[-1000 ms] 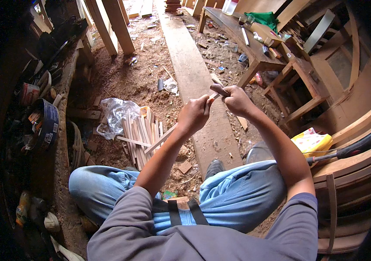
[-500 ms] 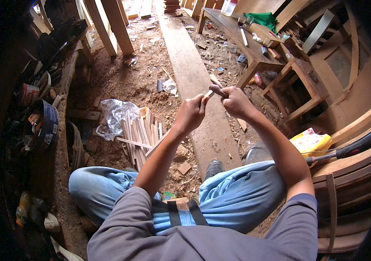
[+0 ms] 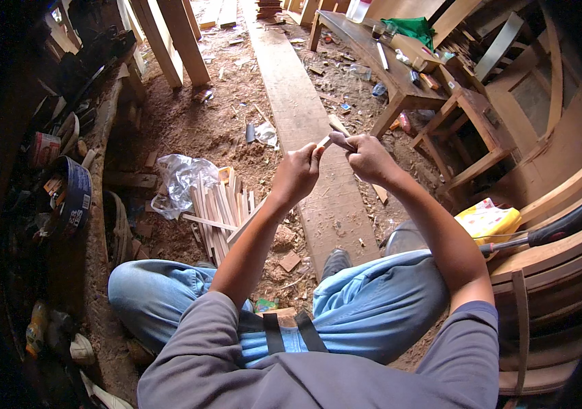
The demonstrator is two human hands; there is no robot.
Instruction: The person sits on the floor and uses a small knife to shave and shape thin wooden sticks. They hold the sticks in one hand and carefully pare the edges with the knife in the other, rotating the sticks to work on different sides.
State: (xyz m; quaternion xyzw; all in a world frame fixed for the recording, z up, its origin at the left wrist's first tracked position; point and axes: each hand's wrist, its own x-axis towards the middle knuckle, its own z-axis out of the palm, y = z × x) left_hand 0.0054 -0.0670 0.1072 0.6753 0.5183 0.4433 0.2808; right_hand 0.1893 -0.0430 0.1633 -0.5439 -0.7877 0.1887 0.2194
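My left hand (image 3: 295,176) is closed around a thin wooden strip (image 3: 323,142). One end of it pokes out past the thumb, and a pale length of wood (image 3: 244,226) shows beside my left forearm. Close by on the right, my right hand (image 3: 369,161) is also closed, gripping a small grey-brown piece (image 3: 340,141) that meets the strip's tip; its kind I cannot make out. A pale bit of wood (image 3: 336,125) shows just beyond that hand. Both hands are held above a long wooden plank (image 3: 289,88).
Left of the plank lie a heap of thin wooden strips (image 3: 214,211) and a clear plastic bag (image 3: 183,178). A cluttered wooden bench (image 3: 366,58) stands far right, with a small wooden frame (image 3: 485,129) beside it. Curved wooden pieces (image 3: 550,259) and a yellow packet (image 3: 488,223) lie near right.
My left hand has shifted slightly left and down, and the strip's tip has drawn back a little with it. My right hand has barely moved.
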